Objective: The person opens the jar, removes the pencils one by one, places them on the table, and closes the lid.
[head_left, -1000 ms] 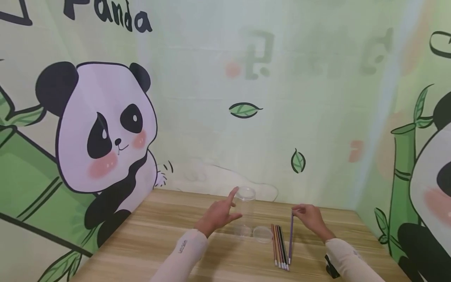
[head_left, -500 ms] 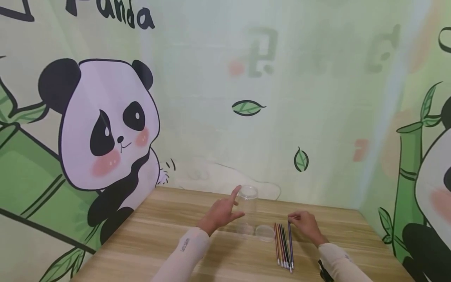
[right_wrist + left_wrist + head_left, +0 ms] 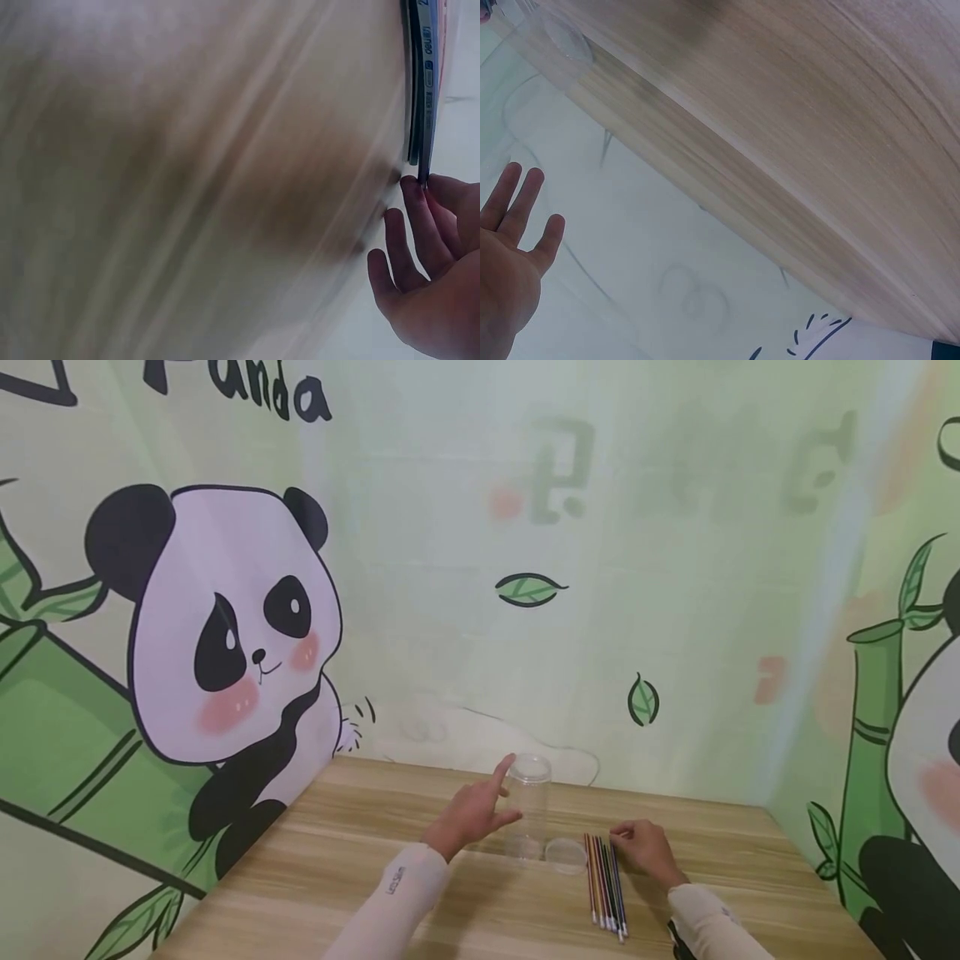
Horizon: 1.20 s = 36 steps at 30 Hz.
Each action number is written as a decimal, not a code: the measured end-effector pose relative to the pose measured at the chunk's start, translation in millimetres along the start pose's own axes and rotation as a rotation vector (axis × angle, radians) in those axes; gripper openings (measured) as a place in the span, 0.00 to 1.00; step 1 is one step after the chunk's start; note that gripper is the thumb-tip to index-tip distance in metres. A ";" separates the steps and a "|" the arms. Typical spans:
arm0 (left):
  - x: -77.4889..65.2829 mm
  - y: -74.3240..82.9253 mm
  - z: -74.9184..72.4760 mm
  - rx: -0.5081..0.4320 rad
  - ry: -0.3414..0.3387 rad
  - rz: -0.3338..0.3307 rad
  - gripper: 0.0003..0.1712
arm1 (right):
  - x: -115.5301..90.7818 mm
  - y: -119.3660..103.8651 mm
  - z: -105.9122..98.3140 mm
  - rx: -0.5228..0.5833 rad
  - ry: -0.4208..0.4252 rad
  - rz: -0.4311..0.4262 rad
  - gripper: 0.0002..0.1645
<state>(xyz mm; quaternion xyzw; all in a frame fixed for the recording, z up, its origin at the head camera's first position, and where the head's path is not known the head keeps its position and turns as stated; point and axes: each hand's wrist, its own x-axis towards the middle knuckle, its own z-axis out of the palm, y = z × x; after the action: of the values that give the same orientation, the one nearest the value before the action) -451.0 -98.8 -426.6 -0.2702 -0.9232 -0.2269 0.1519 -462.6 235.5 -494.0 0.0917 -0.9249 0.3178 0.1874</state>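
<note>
A tall clear plastic jar [image 3: 532, 806] stands upright near the back of the table. My left hand [image 3: 471, 814] is at its left side with fingers and thumb spread; whether it touches the jar I cannot tell. In the left wrist view the left hand [image 3: 514, 262] shows straight fingers. Several pencils [image 3: 602, 881] lie side by side, eraser ends toward me. My right hand [image 3: 647, 850] pinches the far end of the rightmost one, a blue pencil [image 3: 427, 97], between thumb and finger. That pencil lies against the row.
A round clear lid [image 3: 566, 856] lies flat between the jar and the pencils. The wooden table [image 3: 360, 860] meets a panda-printed backdrop [image 3: 450, 652] behind and at both sides. Something black [image 3: 678, 939] is partly hidden by the right sleeve.
My right hand has moved left and a little toward me, bringing the blue pencil from apart to alongside the row. The left hand keeps its pose at the jar. The view has shifted slightly.
</note>
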 end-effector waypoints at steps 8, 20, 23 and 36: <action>1.1 -1.1 1.6 0.011 0.010 0.012 0.54 | -2.6 -1.1 3.4 -0.007 0.041 -0.016 0.05; 0.6 1.1 -0.3 0.027 0.015 0.023 0.54 | -4.3 -1.4 2.9 -0.012 0.037 -0.016 0.05; 0.5 1.2 -0.4 0.027 0.016 0.021 0.54 | -3.8 -0.6 3.1 -0.011 0.034 -0.014 0.06; 0.3 1.9 -0.5 0.015 0.017 0.018 0.55 | -1.2 -12.6 -0.4 0.044 0.023 -0.061 0.07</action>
<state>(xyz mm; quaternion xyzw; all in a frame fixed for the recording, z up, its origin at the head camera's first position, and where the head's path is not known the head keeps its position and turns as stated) -450.1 -97.5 -425.4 -0.2753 -0.9212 -0.2208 0.1640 -457.7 226.0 -487.2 0.1203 -0.9123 0.3331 0.2056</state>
